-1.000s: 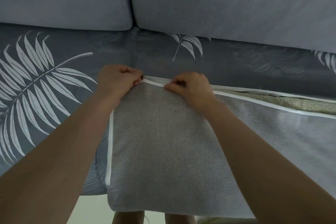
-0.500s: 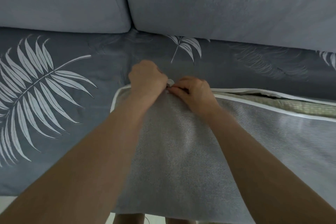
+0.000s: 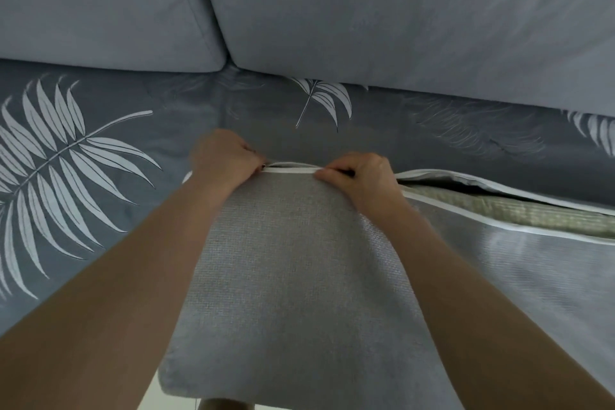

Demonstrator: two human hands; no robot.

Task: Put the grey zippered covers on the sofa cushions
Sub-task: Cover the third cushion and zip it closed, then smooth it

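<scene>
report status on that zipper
Left hand pinching zipper pull; right hand pinching zipper tape. Grey cover gapes beyond right hand, cushion showing. No obstruction seen.

Sofa seat [image 3: 199,103] w/ grey cushion [image 3: 299,276]

Grey cover [image 3: 293,276] on sofa seat, zip [image 3: 499,220] half-open.

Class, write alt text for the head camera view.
The left hand and right hand pinch the white zipper edge of a grey cover lying on a leaf-print sofa seat. Beyond the right hand the cover gapes, showing the greenish cushion inside.
</scene>
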